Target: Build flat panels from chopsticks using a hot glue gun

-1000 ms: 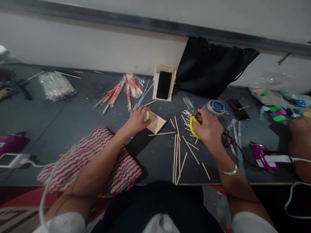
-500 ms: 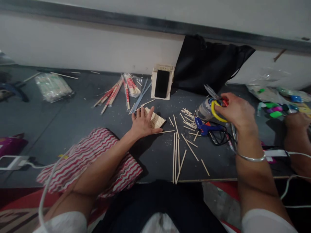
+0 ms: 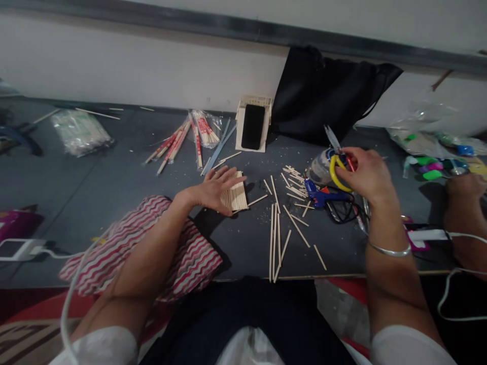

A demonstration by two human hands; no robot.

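Observation:
My left hand (image 3: 215,191) lies with spread fingers over a small panel of pale wooden sticks (image 3: 239,196), partly covering it. At the right, my right hand (image 3: 367,171) is closed on yellow-handled scissors (image 3: 335,175), their blades pointing up and away above a clear plastic container (image 3: 319,167). A blue glue gun (image 3: 321,197) with a black cable lies just below that container. Short cut sticks (image 3: 294,185) are heaped left of the glue gun, and longer loose sticks (image 3: 273,243) lie nearer the table's front edge.
A black phone (image 3: 253,126) leans on a stick structure at the back, beside a black bag (image 3: 327,96). Red-wrapped sticks (image 3: 177,144) and a striped cloth (image 3: 148,243) are on the left. Another person's hand (image 3: 466,187) rests at the far right, near colored bottles (image 3: 431,175).
The stick panel has turned, and my left hand has shifted a little left and changed its angle over it. The scissors in my right hand now point more steeply upward.

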